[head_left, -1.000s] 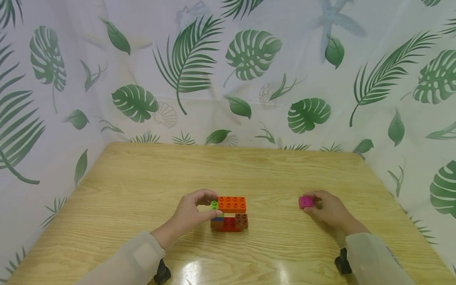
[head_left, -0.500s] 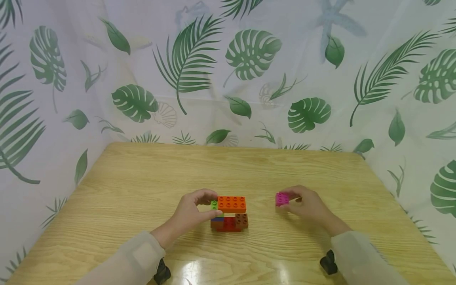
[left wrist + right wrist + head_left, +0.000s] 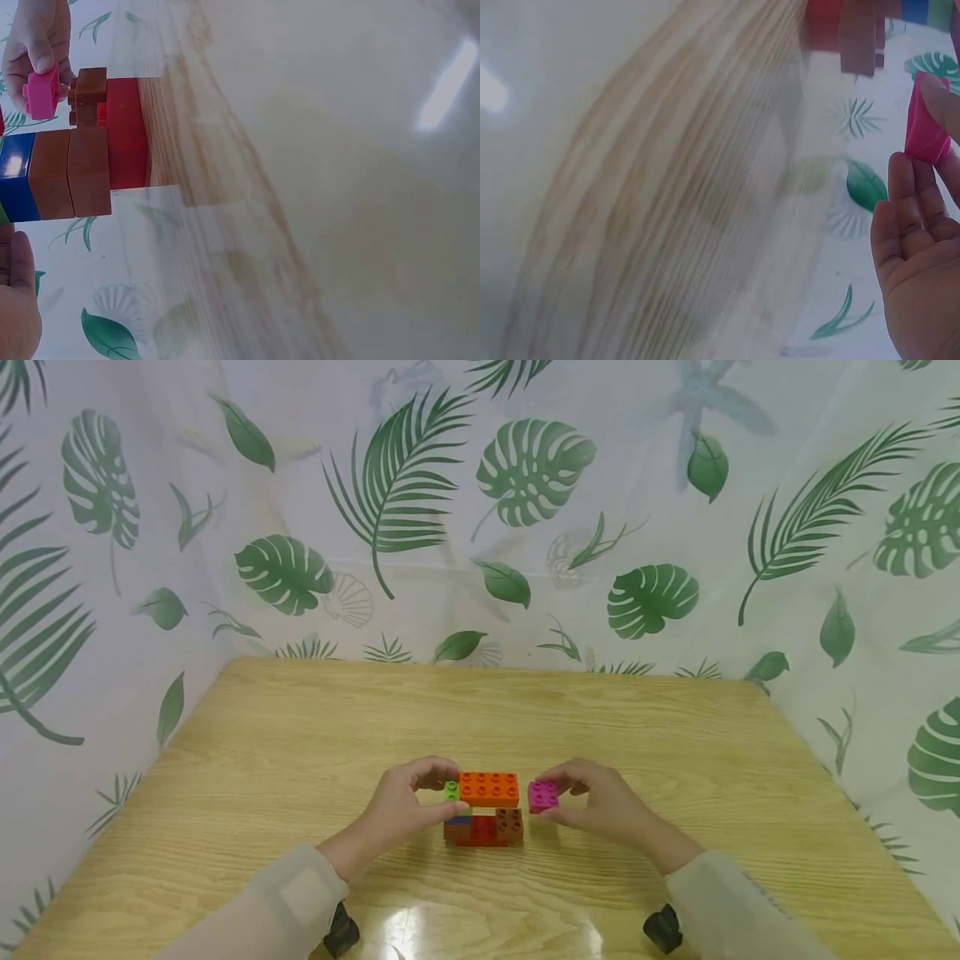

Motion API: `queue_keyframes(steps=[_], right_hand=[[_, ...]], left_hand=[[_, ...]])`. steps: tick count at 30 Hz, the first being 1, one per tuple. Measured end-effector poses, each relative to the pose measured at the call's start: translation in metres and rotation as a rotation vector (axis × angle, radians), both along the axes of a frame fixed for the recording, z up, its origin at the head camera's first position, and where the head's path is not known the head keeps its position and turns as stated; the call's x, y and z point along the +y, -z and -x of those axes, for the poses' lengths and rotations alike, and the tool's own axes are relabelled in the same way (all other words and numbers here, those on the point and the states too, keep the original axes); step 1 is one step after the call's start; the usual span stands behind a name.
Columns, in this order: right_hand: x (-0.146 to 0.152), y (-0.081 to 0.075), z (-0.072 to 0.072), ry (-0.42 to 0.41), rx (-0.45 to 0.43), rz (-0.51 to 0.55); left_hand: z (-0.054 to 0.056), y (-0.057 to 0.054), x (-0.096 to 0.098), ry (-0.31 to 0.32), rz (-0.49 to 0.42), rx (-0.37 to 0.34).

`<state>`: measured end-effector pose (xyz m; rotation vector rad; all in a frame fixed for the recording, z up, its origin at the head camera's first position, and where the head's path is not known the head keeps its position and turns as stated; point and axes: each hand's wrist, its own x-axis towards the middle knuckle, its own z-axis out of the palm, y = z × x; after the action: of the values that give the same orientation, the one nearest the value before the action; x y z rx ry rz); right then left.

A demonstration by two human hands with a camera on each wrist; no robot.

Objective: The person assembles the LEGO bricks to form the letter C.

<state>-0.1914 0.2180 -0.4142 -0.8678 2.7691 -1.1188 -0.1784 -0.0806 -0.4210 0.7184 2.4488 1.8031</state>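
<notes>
A small structure of toy building bricks stands on the table, with an orange brick (image 3: 488,788) on top. Below it are a red brick (image 3: 127,133), brown bricks (image 3: 88,171) and a blue brick (image 3: 18,174). My left hand (image 3: 408,797) holds the structure's left side, thumb in front and fingers behind, at the green brick (image 3: 452,791). My right hand (image 3: 607,806) pinches a pink brick (image 3: 543,796) between thumb and fingers. The pink brick is just right of the orange one, with a narrow gap between them. In the right wrist view the structure is partly cut off.
The wooden table (image 3: 337,710) stretches out around the hands. Behind it hangs a white cloth (image 3: 435,602) printed with green leaves. A black wrist camera (image 3: 663,929) sits under the right sleeve, another under the left.
My right hand has carried the pink brick leftward across the table, up close to the structure. My left hand has stayed in place on the bricks.
</notes>
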Motion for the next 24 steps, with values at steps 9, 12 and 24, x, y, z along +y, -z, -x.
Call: queue_keyframes(steps=[9,12,24], right_hand=[[-0.021,-0.008,-0.005,-0.061,0.010,0.000],[-0.023,-0.010,-0.006,-0.073,0.026,0.002],[-0.029,-0.012,-0.008,-0.077,0.052,0.004]], left_hand=[[0.002,0.001,0.000,0.008,0.012,0.016],[0.002,0.001,0.001,0.008,0.017,0.024],[0.003,0.002,0.001,0.003,0.040,0.050]])
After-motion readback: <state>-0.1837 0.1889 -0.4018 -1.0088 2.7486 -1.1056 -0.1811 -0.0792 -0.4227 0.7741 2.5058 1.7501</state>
